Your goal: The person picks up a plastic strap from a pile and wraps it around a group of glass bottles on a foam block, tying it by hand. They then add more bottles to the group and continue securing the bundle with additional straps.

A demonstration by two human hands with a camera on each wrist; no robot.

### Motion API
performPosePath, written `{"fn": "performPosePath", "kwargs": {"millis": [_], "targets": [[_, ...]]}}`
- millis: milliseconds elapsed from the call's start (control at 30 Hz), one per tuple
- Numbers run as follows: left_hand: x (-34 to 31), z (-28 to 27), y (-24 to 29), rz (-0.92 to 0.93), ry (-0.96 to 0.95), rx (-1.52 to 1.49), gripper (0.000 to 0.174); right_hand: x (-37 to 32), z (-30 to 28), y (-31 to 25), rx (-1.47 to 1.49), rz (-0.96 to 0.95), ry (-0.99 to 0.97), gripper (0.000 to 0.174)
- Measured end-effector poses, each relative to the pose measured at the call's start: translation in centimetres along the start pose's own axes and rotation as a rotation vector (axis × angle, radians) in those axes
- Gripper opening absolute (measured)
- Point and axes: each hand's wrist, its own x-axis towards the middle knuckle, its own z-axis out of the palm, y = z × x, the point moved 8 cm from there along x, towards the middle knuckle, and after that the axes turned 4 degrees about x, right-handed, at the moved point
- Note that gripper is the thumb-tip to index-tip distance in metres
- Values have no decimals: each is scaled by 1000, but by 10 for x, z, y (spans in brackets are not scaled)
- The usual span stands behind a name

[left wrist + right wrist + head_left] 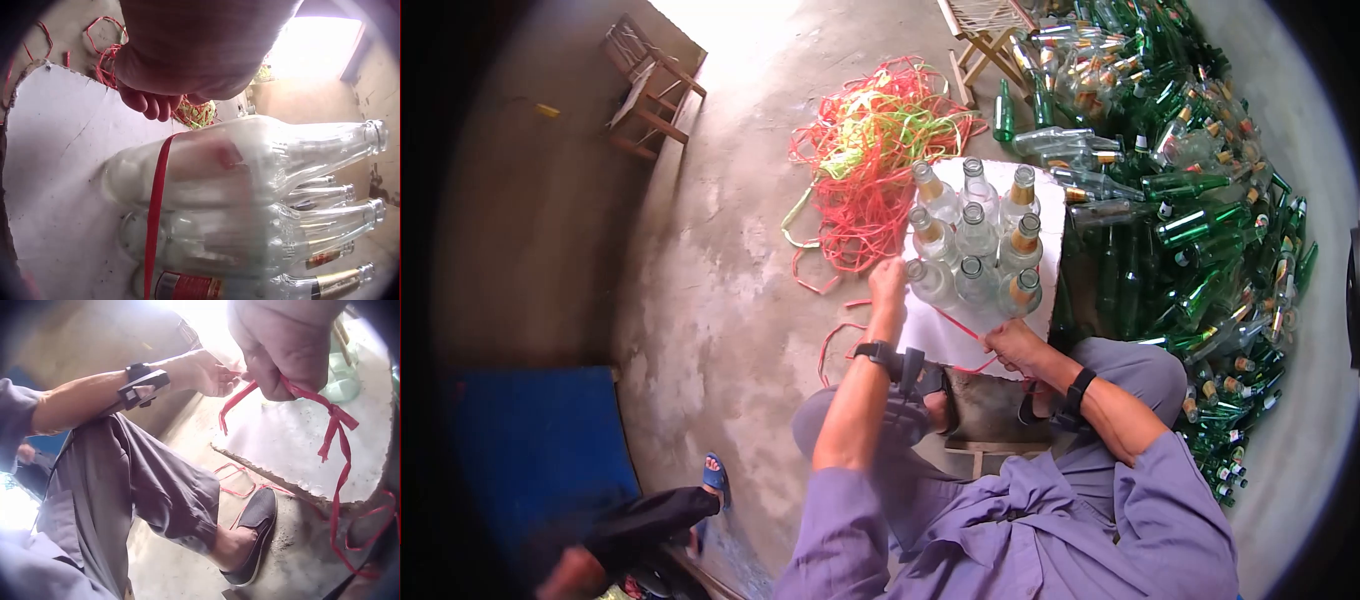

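Several clear glass bottles (975,235) stand grouped upright on a white board (920,335). A red strap (156,206) passes round the lower part of the bottles. At their left side, the left hand (888,285) has curled fingers (150,106); the right wrist view shows a red strand at its fingertips. Near the board's front edge the right hand (1018,347) grips the strap, which stretches from the bottles to it. Below the right hand (287,350) hang a knot (337,415) and loose red ends. The right palm is hidden.
A red and green strap heap (880,160) lies on the floor beyond the left hand. Green and clear bottles (1200,230) pile up at the right. Wooden stools (990,50) stand farther back. Another person's foot (716,478) is at the lower left.
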Motion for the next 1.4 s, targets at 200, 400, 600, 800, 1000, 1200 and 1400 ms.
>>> {"fn": "performPosePath", "kwargs": {"millis": [200,400,600,800,1000,1200,1400], "targets": [[-95,5,-7,-263,-59,18,20,1,1,3,19,14,-2,25],[-135,37,-11,-337,-226,-208,25,-7,3,-3,10,-30,53,25],[-135,48,-15,-363,-213,-245,19,-2,4,2,45,-62,61,23],[-138,40,-15,-342,-192,-196,23,9,-6,5,-233,-348,238,29],[-135,25,-10,-277,-111,-47,18,-43,19,-29,-1006,-620,302,35],[-127,17,-7,-215,-113,-31,18,-46,24,-18,-1066,-526,182,38],[-129,24,-5,-256,-202,40,16,-32,45,-13,-970,-575,107,42]]}}
